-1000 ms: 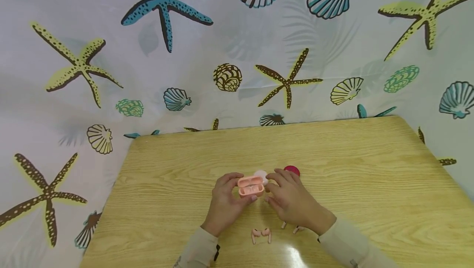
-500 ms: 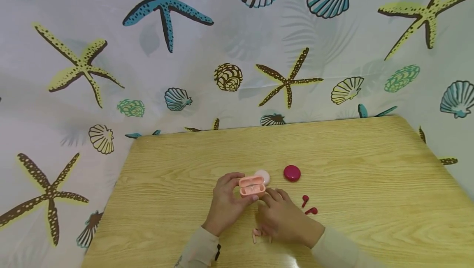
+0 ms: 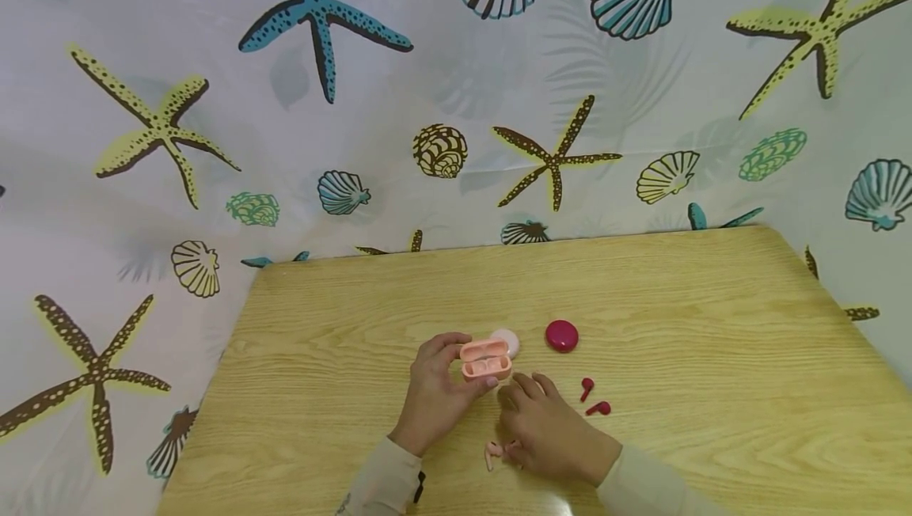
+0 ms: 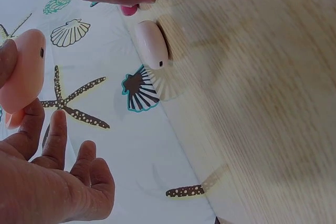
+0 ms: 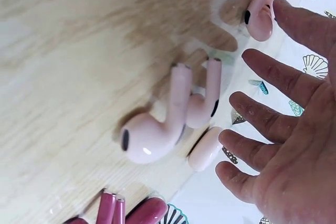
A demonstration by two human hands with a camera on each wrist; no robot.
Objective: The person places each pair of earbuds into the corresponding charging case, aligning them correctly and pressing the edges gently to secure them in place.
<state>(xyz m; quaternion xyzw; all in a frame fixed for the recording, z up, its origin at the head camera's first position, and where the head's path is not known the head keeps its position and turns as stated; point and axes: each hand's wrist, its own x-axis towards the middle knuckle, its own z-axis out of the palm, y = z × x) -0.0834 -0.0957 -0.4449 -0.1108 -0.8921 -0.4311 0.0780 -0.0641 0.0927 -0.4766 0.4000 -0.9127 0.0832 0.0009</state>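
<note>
My left hand holds up a peach earbud case, its lid open and both wells showing no earbuds. Thumb and fingers grip that case's two ends; in the left wrist view its outer shell faces the camera. Low over the table, palm down, is my right hand with nothing in its grasp. Its thumb tip lies right by a pair of peach earbuds, and the other fingers are spread. Two pale pink earbuds lie beneath this hand, hidden in the head view.
Behind the peach case sits a closed pale pink case. A round dark pink case stands to its right, with two dark pink earbuds nearer me. A shell-print cloth hangs beyond the wooden table.
My right hand has moved from beside the peach case toward me, over the peach earbuds, uncovering the dark pink case and earbuds. The left hand keeps its hold almost unmoved.
</note>
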